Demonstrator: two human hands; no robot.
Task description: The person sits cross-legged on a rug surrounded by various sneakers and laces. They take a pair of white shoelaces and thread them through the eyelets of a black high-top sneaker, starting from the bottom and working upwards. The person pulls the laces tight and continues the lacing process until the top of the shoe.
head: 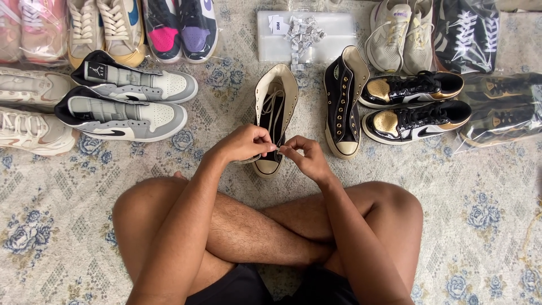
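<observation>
Both hands [248,144] [302,155] pinching lace [275,107], wrists bent inward

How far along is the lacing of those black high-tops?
Early. The left hand and right hand pinch the beige lace at the toe end of the black canvas high-top shoe; the lace lies loose above. Its black twin shoe alongside shows bare eyelets.

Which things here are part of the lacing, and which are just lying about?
In use: left hand, right hand, black high-top, its lace.
Lying about: second high-top, grey sneakers, gold-and-black pair, bagged shoes, clear packet.
</observation>
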